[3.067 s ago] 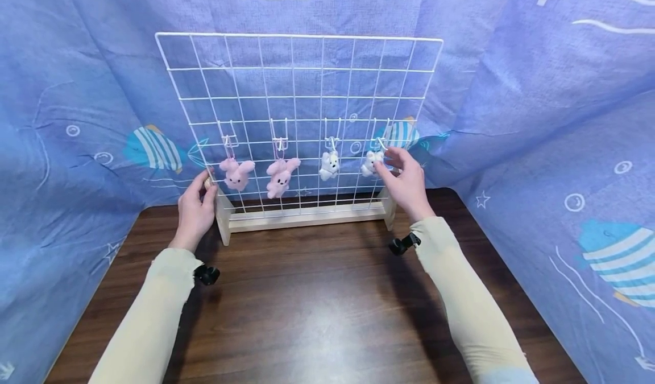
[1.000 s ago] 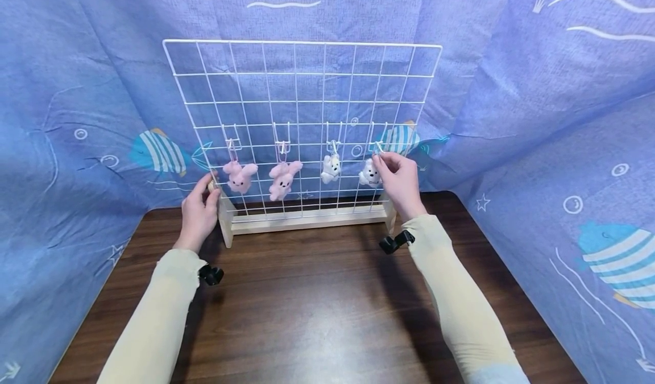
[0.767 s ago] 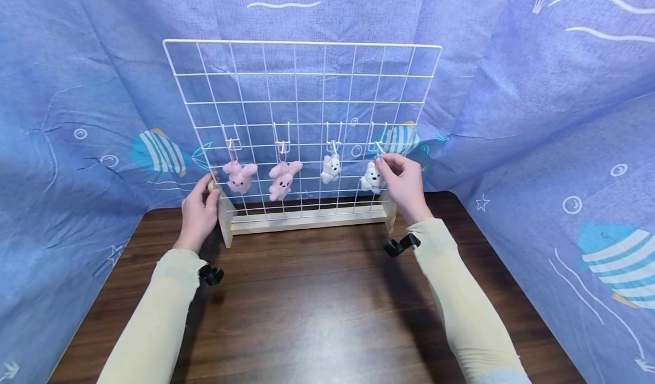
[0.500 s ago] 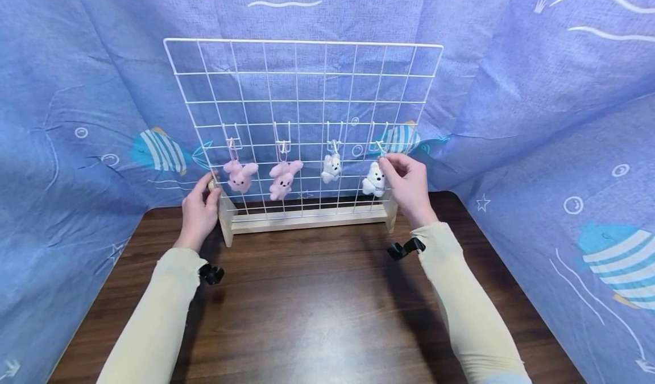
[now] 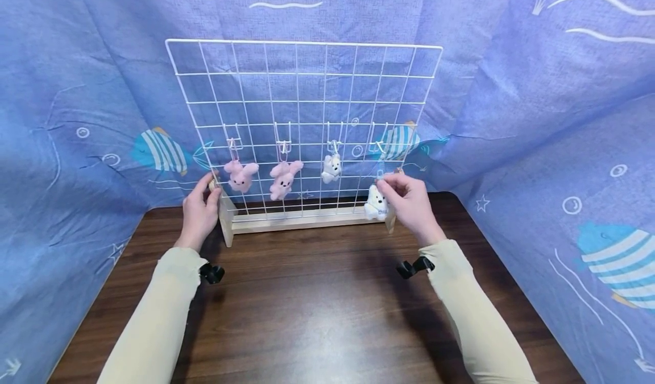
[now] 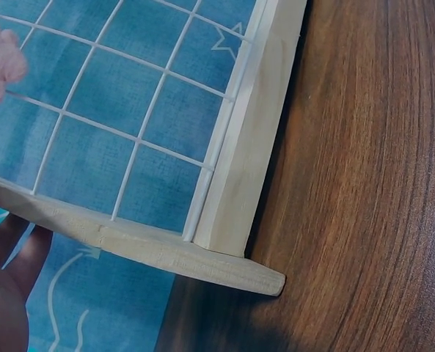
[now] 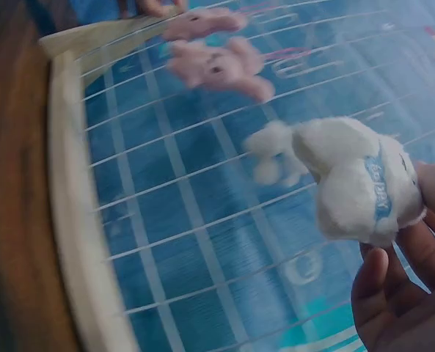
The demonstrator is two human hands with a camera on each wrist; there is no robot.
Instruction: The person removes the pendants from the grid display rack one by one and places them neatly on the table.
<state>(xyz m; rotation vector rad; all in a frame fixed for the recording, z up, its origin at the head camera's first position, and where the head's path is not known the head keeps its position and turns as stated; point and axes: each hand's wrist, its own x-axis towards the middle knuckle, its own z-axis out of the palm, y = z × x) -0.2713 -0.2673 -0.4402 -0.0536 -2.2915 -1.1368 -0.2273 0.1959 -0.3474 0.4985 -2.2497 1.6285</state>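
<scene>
My right hand (image 5: 411, 202) pinches a small white plush bear keychain (image 5: 376, 203) near the top of the bear. Its pale blue strap (image 5: 380, 170) points upward, just below the far-right hook (image 5: 377, 147), and looks off it. In the right wrist view the plush (image 7: 360, 180) shows a blue band with lettering. On the left, my left hand (image 5: 199, 210) grips the wooden side post (image 5: 224, 219) of a white wire grid rack (image 5: 297, 100). The left wrist view shows fingers (image 6: 30, 257) behind that wooden piece (image 6: 151, 253).
Another white plush keychain (image 5: 331, 169) hangs on the hook to the left. Two pink bunny keychains (image 5: 240, 176) hang further left. The rack has a wooden base bar (image 5: 307, 219) on a dark wooden table (image 5: 307, 298). A blue sea-print cloth (image 5: 512, 99) surrounds the table.
My right hand has taken hold of the far-right white plush bear and brought it down and off its hook. The left hand has kept its grip on the post.
</scene>
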